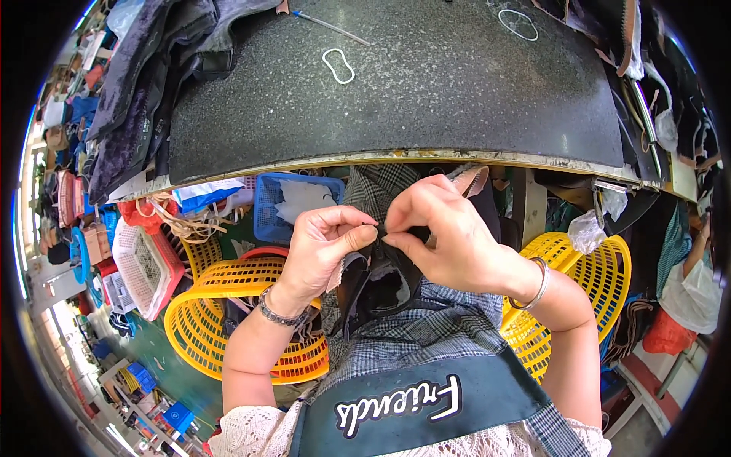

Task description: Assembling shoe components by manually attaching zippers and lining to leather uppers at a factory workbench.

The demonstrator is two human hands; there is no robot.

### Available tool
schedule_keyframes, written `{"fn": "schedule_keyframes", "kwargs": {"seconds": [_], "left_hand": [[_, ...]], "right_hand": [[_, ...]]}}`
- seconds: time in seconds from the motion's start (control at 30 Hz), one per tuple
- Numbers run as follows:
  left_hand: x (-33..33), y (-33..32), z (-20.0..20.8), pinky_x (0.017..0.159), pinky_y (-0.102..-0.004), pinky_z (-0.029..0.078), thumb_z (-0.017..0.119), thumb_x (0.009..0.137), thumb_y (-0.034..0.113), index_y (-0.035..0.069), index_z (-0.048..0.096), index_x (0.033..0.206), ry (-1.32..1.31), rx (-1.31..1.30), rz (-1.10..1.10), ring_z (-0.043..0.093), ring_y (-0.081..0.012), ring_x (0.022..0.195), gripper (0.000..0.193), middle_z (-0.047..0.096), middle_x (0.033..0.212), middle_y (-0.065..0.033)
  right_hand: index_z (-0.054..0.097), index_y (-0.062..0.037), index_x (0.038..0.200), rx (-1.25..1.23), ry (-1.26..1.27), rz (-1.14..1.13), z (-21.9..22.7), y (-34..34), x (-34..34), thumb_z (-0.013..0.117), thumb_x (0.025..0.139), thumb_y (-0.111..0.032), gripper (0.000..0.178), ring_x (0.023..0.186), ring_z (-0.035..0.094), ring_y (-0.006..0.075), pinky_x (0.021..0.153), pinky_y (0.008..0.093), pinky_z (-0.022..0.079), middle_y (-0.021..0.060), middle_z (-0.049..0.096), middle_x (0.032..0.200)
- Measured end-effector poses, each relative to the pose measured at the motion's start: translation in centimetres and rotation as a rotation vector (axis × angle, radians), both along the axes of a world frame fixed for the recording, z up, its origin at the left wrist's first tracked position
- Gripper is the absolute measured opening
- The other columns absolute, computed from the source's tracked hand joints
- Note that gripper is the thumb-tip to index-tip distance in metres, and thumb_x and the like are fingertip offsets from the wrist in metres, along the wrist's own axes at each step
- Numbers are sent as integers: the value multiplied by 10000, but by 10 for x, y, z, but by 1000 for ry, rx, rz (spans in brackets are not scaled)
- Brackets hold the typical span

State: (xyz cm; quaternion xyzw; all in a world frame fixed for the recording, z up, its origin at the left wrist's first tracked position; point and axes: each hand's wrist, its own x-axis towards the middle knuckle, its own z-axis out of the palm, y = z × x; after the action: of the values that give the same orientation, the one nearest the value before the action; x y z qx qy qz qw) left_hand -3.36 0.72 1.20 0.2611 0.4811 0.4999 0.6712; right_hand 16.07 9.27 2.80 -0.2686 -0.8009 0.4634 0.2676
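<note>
Near each other over my lap, my left hand and my right hand are both closed in a pinch. A dark black piece, which looks like leather or fabric, hangs in folds below my fingertips. Its top edge is pinched between them, and its full shape is hidden by the hands and the dark folds. A small patch of lighter backing shows beside my left hand. Under it lies my grey checked apron with a dark green bib. I cannot make out any small thing between the fingertips.
Just beyond my hands runs the edge of a dark speckled worktable, bearing a blue pen, white elastic loops and dark material. Yellow baskets flank me; a blue basket stands below the table.
</note>
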Motion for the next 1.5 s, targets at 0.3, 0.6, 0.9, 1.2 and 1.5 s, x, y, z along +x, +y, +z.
{"fn": "schedule_keyframes", "kwargs": {"seconds": [0.3, 0.6, 0.9, 1.2, 1.5], "left_hand": [[-1, 0, -7, 754, -222, 494, 640, 892, 37, -23, 666, 986, -82, -79, 46, 620, -82, 808, 114, 675, 890, -28], [2, 1, -10, 751, -204, 472, 634, 905, 72, -8, 672, 978, -138, -102, 55, 606, -70, 800, 115, 678, 891, -21], [-3, 1, -19, 741, -204, 457, 667, 889, 84, -2, 676, 978, -58, -79, 121, 588, -67, 773, 124, 674, 879, -12], [-45, -14, -2, 761, -260, 521, 623, 893, 85, 8, 570, 1191, -296, -307, -260, 624, -108, 891, 313, 649, 1024, -52], [-34, -16, 142, 710, -356, 492, 715, 849, 269, -3, 665, 979, 762, 320, -551, 646, -226, 713, 306, 673, 761, -107]], "right_hand": [[648, -29, 1005, 721, -82, 201, 10, -1, -4, 643, 668, -128, 351, 783, 585, 218, 692, 350, 485, 71, 577, 876], [641, 7, 992, 835, -118, 277, 24, 7, -8, 612, 673, -141, 353, 773, 560, 210, 699, 316, 480, 64, 533, 882], [610, 34, 796, 788, -149, 605, 14, -13, -8, 574, 629, -180, 273, 877, 544, 275, 831, 379, 456, 122, 590, 875], [579, 1, 883, 503, 287, 379, 31, -38, -7, 603, 682, -137, 245, 836, 527, 260, 748, 361, 450, 93, 537, 853], [544, 5, 674, 795, 107, 353, 140, -29, -3, 586, 587, -196, 223, 692, 484, 205, 591, 285, 414, 68, 463, 707]]}}
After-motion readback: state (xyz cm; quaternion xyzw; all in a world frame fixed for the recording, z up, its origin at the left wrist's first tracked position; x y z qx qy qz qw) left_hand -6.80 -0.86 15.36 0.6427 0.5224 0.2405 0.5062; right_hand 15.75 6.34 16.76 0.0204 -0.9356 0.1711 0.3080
